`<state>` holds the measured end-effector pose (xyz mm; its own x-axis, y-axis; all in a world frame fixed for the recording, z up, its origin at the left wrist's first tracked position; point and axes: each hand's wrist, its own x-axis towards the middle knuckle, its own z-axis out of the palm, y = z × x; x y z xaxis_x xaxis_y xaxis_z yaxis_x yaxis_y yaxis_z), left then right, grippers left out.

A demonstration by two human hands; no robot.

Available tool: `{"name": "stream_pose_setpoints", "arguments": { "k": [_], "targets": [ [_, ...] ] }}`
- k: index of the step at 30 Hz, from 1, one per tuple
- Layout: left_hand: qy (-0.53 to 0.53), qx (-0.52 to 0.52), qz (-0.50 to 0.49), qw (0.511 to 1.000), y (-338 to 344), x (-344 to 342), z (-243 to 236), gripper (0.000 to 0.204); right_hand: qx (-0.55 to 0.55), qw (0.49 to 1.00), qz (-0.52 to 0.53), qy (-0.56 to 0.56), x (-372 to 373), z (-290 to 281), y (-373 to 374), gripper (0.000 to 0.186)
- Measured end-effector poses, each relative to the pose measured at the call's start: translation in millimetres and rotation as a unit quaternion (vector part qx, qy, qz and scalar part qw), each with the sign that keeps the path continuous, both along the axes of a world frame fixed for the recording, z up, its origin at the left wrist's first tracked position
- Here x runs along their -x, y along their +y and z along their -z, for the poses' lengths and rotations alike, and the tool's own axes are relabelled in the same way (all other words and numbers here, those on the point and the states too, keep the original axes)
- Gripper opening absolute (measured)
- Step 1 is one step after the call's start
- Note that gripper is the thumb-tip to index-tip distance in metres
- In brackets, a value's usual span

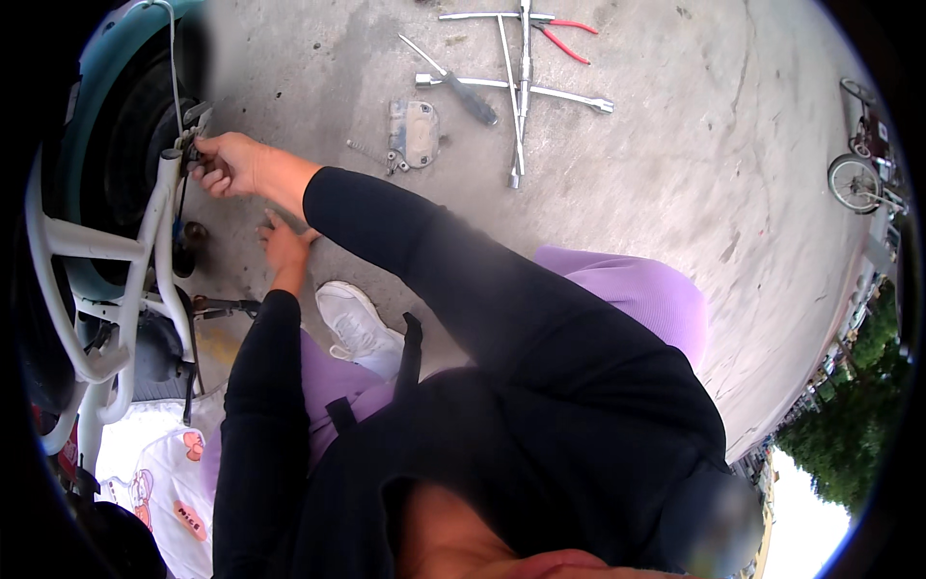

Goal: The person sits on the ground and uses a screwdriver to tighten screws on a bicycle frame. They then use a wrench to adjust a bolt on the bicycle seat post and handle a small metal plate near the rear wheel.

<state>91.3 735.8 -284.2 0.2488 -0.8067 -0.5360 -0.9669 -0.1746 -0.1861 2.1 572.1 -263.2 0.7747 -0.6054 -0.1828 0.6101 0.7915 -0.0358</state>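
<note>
My right hand [228,165] reaches across to the wheel of a scooter-like vehicle. Its fingers are curled at a small metal part [197,121] beside the white tube frame [96,241]; what they pinch is hidden. Just below it, my left hand [285,249] hangs over the ground with its fingers apart, holding nothing I can see. The black wheel [130,145] sits under a teal fender [85,116], and a thin pale cable [175,58] runs down toward my right hand.
On the concrete lie a cross-shaped lug wrench [524,92], red-handled pliers [569,37], a screwdriver [470,99], a dirty metal cover [417,133] and a small spring [367,151]. My white shoe [355,323] stands near my left hand. Another cycle [857,181] is far right.
</note>
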Motion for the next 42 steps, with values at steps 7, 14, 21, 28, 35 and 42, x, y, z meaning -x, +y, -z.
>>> {"name": "stream_pose_setpoints", "arguments": {
  "k": [7,14,21,28,35,42],
  "targets": [
    [0.007,0.002,-0.021,1.000,1.7,10.0,-16.3,0.117,0.382,0.645,-0.013,0.662,156.8,-19.6,-28.5,0.047],
    [0.025,0.006,-0.019,0.999,3.5,4.0,-18.3,0.116,0.431,0.081,-0.078,0.895,375.6,52.7,24.3,0.023],
    [0.076,0.006,-0.021,0.997,3.3,3.4,-20.3,0.118,0.633,0.140,-0.073,0.758,408.0,37.0,22.8,0.014],
    [0.075,-0.001,-0.021,0.997,-4.6,-14.3,-6.2,0.111,0.690,0.203,-0.064,0.691,401.9,-48.6,56.8,0.021],
    [0.033,-0.117,0.099,0.988,-41.7,-8.9,-23.5,0.060,0.671,0.274,0.082,0.684,401.5,-119.7,70.4,0.024],
    [0.502,-0.145,-0.155,0.838,-76.0,82.7,-64.7,0.030,0.318,0.604,0.308,0.663,343.7,-152.1,116.7,0.026]
  ]
}}
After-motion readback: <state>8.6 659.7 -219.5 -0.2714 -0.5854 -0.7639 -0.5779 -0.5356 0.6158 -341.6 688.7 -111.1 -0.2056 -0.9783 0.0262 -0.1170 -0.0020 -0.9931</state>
